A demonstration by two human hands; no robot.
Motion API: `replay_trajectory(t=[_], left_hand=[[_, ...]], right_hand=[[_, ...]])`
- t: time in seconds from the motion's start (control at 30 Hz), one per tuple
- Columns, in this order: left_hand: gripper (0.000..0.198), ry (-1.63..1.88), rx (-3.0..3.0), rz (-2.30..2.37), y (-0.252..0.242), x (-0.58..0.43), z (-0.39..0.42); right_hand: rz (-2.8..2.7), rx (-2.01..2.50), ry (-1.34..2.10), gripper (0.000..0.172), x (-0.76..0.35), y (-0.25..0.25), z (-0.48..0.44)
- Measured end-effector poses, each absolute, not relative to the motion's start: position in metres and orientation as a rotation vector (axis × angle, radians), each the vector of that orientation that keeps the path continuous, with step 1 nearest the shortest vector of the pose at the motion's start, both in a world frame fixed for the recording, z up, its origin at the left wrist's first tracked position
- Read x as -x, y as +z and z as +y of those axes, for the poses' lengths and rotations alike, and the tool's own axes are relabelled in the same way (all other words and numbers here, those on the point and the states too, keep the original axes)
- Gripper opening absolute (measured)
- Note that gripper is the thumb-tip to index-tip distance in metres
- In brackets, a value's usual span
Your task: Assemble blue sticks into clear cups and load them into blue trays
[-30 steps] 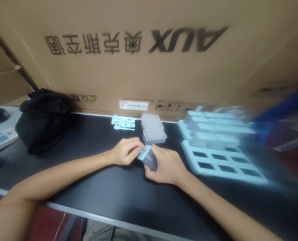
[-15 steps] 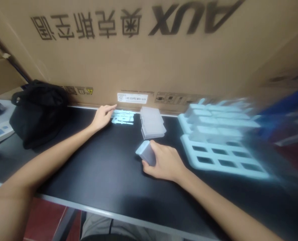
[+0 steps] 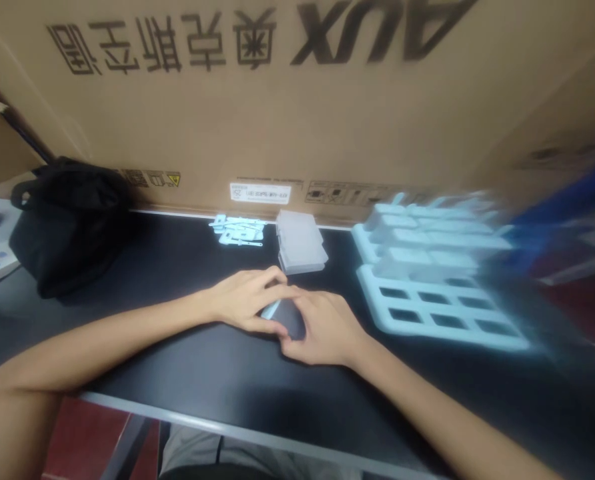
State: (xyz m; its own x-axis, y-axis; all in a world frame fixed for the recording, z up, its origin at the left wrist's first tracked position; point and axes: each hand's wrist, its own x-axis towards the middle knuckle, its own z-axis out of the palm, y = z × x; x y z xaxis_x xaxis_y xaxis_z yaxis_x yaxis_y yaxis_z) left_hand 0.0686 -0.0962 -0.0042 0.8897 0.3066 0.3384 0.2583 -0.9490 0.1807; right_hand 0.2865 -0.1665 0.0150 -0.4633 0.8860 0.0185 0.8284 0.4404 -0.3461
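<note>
A small grey plastic box [image 3: 292, 320] with a light-blue end stands between my hands, just above or on the black table. My right hand [image 3: 327, 327] grips it from the right, thumb and fingers around its sides. My left hand [image 3: 250, 297] has closed around its light-blue end from the left, fingertips meeting those of the right hand. Most of the box is covered by fingers. Beyond my hands lies a pile of thin light-blue plastic strips [image 3: 240, 231]. Beside the pile sits a stack of translucent grey plastic pieces [image 3: 301, 243].
To the right stands a light-blue rack [image 3: 417, 333] with rectangular openings, its back rows filled with similar boxes. A black cloth bag [image 3: 72, 227] rests at the left. A large cardboard carton [image 3: 297, 127] walls off the table's far side.
My left hand has come from the pile of light-blue strips, toward me and right, onto the box. My right hand still grips the box in nearly the same place.
</note>
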Motion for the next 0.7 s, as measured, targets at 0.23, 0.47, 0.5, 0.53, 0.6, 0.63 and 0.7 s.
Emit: replay_trajectory(t=[0.23, 0.47, 0.5, 0.53, 0.6, 0.63, 0.7], left_hand=[[0.065, 0.88, -2.874, -0.013, -0.009, -0.055, -0.071], [0.062, 1.292, -2.616, 0.651, -0.001, -0.018, -0.027], [0.059, 1.359, -2.542, 0.822, 0.0, -0.012, -0.017], [0.057, 1.403, -2.476, 0.97, 0.0, -0.005, -0.008], [0.056, 1.427, -2.381, 1.192, -0.001, 0.005, 0.008], [0.056, 1.412, -2.354, 1.267, -0.002, 0.008, 0.014], [0.057, 1.35, -2.355, 1.347, -0.005, 0.011, 0.02]], right_hand=[[-2.537, 1.458, 0.508, 0.044, -0.267, 0.022, -0.174], [-2.616, 1.501, 0.335, 0.031, -0.282, 0.019, -0.174], [-2.603, 1.516, 0.341, 0.03, -0.284, 0.019, -0.173], [-2.595, 1.526, 0.348, 0.03, -0.285, 0.019, -0.173], [-2.596, 1.53, 0.35, 0.031, -0.285, 0.019, -0.173], [-2.603, 1.526, 0.345, 0.031, -0.285, 0.02, -0.172], [-2.619, 1.513, 0.334, 0.032, -0.283, 0.02, -0.173]])
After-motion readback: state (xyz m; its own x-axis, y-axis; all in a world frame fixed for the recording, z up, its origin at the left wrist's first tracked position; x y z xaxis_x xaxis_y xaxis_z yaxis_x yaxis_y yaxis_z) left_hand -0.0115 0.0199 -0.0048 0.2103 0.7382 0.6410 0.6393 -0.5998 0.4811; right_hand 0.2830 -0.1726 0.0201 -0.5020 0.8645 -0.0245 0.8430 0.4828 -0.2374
